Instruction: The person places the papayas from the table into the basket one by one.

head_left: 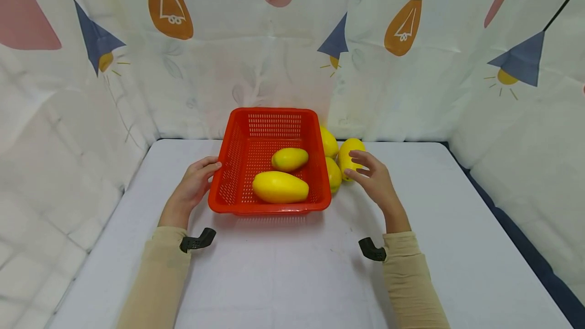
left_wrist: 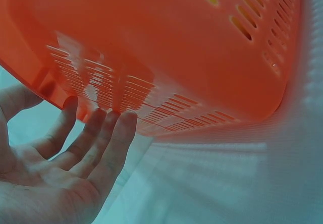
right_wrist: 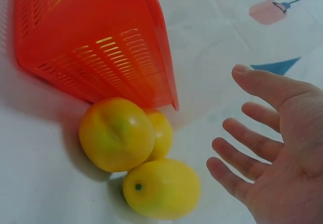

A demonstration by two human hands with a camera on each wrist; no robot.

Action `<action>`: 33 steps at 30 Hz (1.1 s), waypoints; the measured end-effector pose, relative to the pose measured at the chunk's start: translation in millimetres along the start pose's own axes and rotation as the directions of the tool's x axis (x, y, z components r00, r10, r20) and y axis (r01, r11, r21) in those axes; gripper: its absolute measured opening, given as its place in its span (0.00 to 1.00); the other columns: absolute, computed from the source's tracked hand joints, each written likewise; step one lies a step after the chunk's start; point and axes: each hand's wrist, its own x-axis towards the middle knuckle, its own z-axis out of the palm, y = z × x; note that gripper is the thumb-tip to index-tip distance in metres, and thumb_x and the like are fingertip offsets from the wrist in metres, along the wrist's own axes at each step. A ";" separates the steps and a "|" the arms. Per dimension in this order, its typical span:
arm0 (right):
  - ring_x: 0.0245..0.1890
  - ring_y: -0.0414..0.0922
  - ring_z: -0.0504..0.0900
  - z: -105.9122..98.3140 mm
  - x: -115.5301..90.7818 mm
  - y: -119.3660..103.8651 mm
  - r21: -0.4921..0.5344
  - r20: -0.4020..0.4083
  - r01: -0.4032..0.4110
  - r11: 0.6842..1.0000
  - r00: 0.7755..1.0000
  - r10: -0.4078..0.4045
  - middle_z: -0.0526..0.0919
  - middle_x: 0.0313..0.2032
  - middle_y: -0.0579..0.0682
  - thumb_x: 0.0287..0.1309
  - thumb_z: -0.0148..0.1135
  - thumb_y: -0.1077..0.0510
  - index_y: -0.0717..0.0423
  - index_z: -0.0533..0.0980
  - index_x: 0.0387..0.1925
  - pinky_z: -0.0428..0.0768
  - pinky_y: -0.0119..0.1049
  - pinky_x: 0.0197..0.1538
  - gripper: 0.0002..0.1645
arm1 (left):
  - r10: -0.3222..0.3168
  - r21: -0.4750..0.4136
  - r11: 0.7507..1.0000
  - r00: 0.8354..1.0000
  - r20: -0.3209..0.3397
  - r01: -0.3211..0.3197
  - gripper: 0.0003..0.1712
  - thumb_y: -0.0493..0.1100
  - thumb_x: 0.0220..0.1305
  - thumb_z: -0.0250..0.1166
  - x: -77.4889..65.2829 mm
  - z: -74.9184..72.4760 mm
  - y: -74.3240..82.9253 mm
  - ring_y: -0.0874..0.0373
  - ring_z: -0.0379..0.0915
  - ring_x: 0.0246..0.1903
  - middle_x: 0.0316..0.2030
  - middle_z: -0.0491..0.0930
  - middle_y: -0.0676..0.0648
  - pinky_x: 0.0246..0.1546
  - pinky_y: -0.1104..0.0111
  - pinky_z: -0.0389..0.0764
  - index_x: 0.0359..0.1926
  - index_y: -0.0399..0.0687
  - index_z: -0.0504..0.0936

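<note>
A red plastic basket (head_left: 283,209) with slotted walls stands at the middle of the table. Inside it lie a long yellow fruit (head_left: 280,187) and a smaller oval yellow fruit (head_left: 290,159). My left hand (head_left: 196,184) is at the basket's left side, its fingertips (left_wrist: 126,120) touching the outer wall below the rim. To the basket's right sit three more yellow fruits: an oblong one (head_left: 348,155), a round one (right_wrist: 117,134) and one partly hidden behind it (right_wrist: 160,134). My right hand (head_left: 374,179) hovers next to the oblong fruit, fingers spread and holding nothing.
A white cloth covers the table (head_left: 283,278). White printed curtains (head_left: 283,65) enclose its back and sides. Dark straps (head_left: 198,240) sit on both wrists, over beige sleeves (head_left: 157,278).
</note>
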 end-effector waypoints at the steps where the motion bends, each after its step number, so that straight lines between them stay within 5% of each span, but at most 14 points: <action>1: 0.64 0.54 0.70 0.0 -0.1 0.2 -0.001 -0.004 -0.005 1.000 1.000 0.005 0.72 0.63 0.55 0.60 0.65 0.53 0.57 0.69 0.62 0.69 0.55 0.65 0.31 | 0.000 0.001 1.000 1.000 0.001 0.000 0.06 0.43 0.70 0.57 0.0 0.2 0.0 0.65 0.76 0.43 0.39 0.81 0.57 0.41 0.71 0.80 0.46 0.49 0.75; 33: 0.64 0.53 0.71 2.4 5.0 22.3 -0.021 -0.142 -0.072 0.997 0.988 0.068 0.72 0.63 0.54 0.59 0.66 0.52 0.56 0.69 0.62 0.71 0.51 0.65 0.32 | 0.008 0.005 1.000 1.000 0.001 -0.008 0.06 0.43 0.70 0.57 -0.3 0.6 0.3 0.65 0.76 0.43 0.39 0.80 0.56 0.40 0.71 0.80 0.46 0.49 0.76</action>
